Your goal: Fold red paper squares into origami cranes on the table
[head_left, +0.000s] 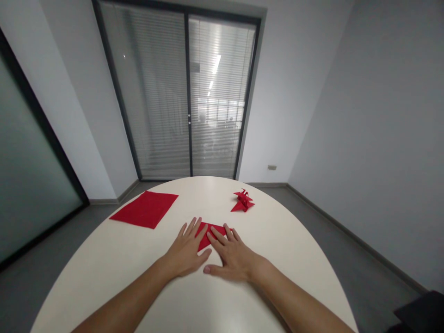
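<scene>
From where I stand, I see a round white worktop (284, 259) with red paper on it. The folded red paper (204, 241) lies flat near the middle, under the fingers of both hands. The left hand (185, 254) is spread wide on its left part, and the right hand (237, 259) is spread wide on its right part. Neither one is gripping anything; they lie flat, thumbs pointing in toward each other. The far edge of the paper looks straight, but the fingers hide much of it, so I can't tell its whole shape. It seems only a little way along: some folding looks done, but it has no wings or neck yet. Over on the far right sit the red paper cranes (243, 202), pointy and standing up, and they look all finished. I think there are two, but they are so close together that I can't be sure. On the far left lies a flat red sheet (147, 210) with four corners, smooth and dull, not shiny. It looks like no shaping has been done on that one. The worktop is smooth, with a soft shine near the arms.
</scene>
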The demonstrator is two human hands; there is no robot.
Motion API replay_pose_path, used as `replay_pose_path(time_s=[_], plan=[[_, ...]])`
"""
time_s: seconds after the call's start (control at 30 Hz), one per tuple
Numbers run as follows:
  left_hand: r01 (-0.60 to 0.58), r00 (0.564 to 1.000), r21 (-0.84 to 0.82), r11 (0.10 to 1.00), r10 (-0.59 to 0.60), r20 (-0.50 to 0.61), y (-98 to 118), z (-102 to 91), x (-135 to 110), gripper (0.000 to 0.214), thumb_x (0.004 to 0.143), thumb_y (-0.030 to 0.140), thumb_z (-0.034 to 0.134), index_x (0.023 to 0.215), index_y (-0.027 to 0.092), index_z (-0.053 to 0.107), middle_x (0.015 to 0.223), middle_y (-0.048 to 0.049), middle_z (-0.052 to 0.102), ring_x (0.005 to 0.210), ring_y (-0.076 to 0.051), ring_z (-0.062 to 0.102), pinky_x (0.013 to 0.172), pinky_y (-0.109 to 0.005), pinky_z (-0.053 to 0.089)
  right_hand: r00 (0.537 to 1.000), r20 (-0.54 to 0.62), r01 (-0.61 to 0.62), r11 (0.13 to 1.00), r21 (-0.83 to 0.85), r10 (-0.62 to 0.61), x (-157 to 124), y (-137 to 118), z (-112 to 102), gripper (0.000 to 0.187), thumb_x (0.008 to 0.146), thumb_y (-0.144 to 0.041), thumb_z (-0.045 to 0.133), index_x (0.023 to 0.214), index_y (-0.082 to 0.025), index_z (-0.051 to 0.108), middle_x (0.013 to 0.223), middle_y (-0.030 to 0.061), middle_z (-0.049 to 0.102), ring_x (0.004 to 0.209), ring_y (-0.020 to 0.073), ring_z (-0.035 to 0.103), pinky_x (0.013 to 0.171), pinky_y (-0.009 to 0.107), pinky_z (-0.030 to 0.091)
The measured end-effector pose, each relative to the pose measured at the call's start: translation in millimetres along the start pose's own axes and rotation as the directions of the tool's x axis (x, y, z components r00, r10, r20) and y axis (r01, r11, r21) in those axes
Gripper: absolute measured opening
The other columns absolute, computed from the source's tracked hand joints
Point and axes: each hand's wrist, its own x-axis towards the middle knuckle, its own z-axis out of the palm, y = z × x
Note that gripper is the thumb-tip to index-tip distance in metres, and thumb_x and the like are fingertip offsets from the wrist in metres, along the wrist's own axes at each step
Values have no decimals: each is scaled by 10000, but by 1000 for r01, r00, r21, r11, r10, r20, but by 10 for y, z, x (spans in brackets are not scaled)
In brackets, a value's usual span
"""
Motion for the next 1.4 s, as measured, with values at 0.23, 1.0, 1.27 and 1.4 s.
replay_pose_path(time_s=[0.23, 1.0, 1.27, 1.4], plan=[[-78, 995, -25, 997, 79, 63, -88, 9, 13, 628, 1014, 427, 258, 1568, 136, 204, 1646, -123, 147, 1530, -246, 66, 1225, -491, 119, 999, 35, -16, 1000, 13, 15, -25, -22, -26, 993, 849, -804, 403, 1587, -236, 58, 1647, 99, 23, 1471, 423, -152, 1179, 644, -29], [-108, 990, -90, 990, 116, 86, -308, -162, -1, 635, 977, 650, 272, 1550, 381, 229, 1643, 10, 206, 1523, -329, 73, 1208, -570, 87, 996, 13, -86, 996, -8, 86, -28, 13, -49, 921, 895, -774, 332, 1587, -202, 128, 1647, 135, 43, 1502, 377, -79, 1208, 567, 16], [-112, 992, -147, 983, 120, 47, -391, -150, 40, 564, 1027, 542, 229, 1545, 324, 283, 1619, 6, 284, 1517, -275, 155, 1218, -511, 156, 997, -25, -76, 997, -20, 76, -13, 32, -5, 914, 894, -775, 344, 1585, -208, 155, 1645, 128, 61, 1506, 378, -57, 1205, 581, 15], [-136, 990, -133, 982, 140, 24, -422, -127, 36, 585, 1014, 555, 288, 1542, 301, 300, 1615, -11, 294, 1518, -280, 149, 1221, -512, 155, 998, -41, -51, 998, -31, 50, 4, 60, -13, 897, 906, -767, 322, 1583, -202, 160, 1640, 143, 92, 1509, 368, -41, 1208, 567, 3]])
